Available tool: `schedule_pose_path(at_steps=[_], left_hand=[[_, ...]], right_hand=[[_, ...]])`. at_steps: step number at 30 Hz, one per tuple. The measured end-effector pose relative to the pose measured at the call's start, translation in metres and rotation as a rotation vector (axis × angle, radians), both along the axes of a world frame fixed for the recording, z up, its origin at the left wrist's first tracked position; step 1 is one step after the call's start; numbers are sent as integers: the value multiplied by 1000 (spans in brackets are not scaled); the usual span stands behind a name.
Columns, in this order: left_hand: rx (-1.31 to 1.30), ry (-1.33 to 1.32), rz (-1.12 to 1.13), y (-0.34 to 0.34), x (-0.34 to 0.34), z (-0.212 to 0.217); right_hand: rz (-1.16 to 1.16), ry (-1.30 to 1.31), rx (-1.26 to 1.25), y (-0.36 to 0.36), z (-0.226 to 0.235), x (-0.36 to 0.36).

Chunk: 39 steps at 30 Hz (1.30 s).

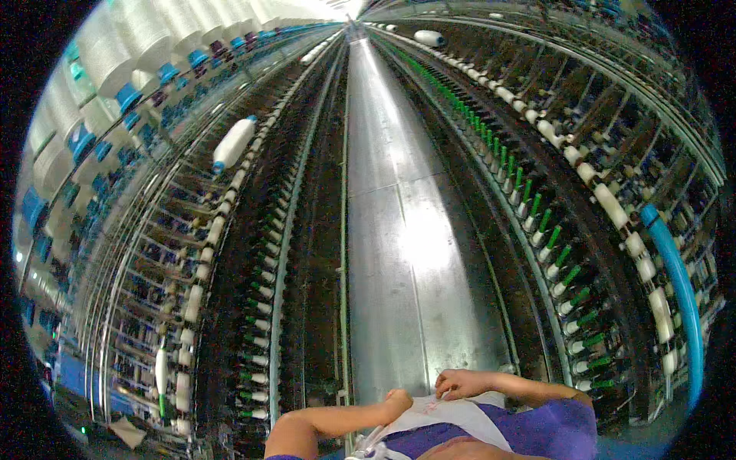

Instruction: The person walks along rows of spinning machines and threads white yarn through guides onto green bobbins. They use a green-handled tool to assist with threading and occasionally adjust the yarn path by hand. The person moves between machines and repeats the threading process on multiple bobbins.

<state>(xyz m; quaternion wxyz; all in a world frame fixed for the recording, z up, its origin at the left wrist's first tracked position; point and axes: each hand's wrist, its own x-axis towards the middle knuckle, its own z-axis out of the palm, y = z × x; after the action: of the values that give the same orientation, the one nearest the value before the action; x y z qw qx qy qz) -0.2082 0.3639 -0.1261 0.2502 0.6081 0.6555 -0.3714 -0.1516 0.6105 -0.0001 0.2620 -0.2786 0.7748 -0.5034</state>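
Both my hands are in front of my body, over a white apron (452, 418) with faint reddish marks, worn over purple clothing. My left hand (398, 400) is closed at the apron's left edge; what its fingers hold, if anything, is hidden. A little to the right, my right hand (458, 382) has its fingers curled down against the top of the apron. Whether a fold of cloth or something small is pinched there, I cannot make out. White cords (369, 446) hang beside my left forearm.
A shiny metal aisle floor (395, 230) runs between two long spinning frames. Spindles with green tops (537, 207) line the right side, and similar spindles (259, 341) the left. A white bobbin (234, 144) lies on the left frame. A blue tube (678, 291) curves at right; large white bobbins (115, 54) hang upper left.
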Motion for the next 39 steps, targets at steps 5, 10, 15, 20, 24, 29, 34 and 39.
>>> schedule_pose_path(at_steps=[5,10,15,20,24,29,34,39], left_hand=[[66,-115,18,-11,4,-4],[359,-256,328,-17,5,55],[853,-425,445,-28,6,127],[1169,-495,712,-61,18,155],[1659,-1203,1675,-99,39,162],[2458,-1498,1815,-140,69,176],[2970,-1532,1456,-187,104,199],[3378,-1625,882,-235,144,216]], right_hand=[[-18,105,72,1,-2,0],[-293,527,226,-2,1,-8],[-383,699,252,-7,10,-26],[-290,696,146,-36,16,-46],[-142,588,34,-76,20,-58],[-29,180,17,-147,33,-56],[305,354,-73,-222,50,-58],[413,202,5,-290,60,-50]])
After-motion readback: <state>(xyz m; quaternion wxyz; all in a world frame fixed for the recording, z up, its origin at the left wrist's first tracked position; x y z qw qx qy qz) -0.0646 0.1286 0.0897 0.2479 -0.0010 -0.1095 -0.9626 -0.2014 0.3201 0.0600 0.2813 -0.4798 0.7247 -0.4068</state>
